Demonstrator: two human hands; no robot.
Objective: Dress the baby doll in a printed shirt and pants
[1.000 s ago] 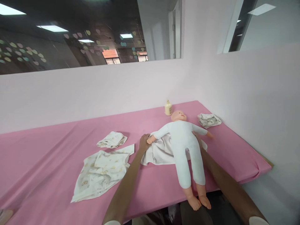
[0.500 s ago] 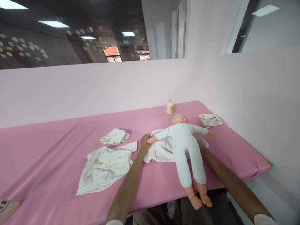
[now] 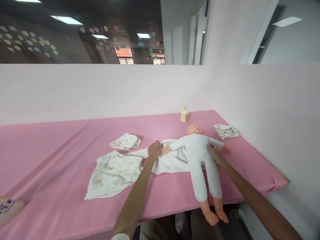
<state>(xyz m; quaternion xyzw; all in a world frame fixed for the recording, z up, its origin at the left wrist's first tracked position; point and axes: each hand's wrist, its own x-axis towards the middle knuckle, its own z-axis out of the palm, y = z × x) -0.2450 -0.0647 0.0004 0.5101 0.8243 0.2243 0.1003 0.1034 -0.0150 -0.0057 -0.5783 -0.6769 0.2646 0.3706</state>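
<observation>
**Both hands at the doll on the pink table**

I see the left hand (image 3: 154, 150) knuckles up, fingers curled down onto the far left edge of the white cloth (image 3: 172, 162). It sits just beside the doll's outstretched hand, and I cannot tell whether it pinches the cloth or only presses it. The right hand (image 3: 215, 154) lies fairly flat, fingers stretched out against the right side of the doll (image 3: 200, 156) just below its arm. It touches the body without closing round anything.

The doll lies on its back in a white suit, with its head toward the far wall and its arms spread. Its upper body rests on the white cloth, and its bare feet hang over the near edge of the table (image 3: 62, 140).

Left of the white cloth, touching its edge, a printed garment (image 3: 115, 171) lies spread out. A small folded cloth (image 3: 125, 141) sits just beyond that. A small bottle (image 3: 184, 115) stands upright at the far edge, near the doll's head. A crumpled cloth (image 3: 226, 131) lies to the right of the head, near the wall. At the near left edge I make out part of a flat object (image 3: 7, 208), too cut off to identify.
</observation>
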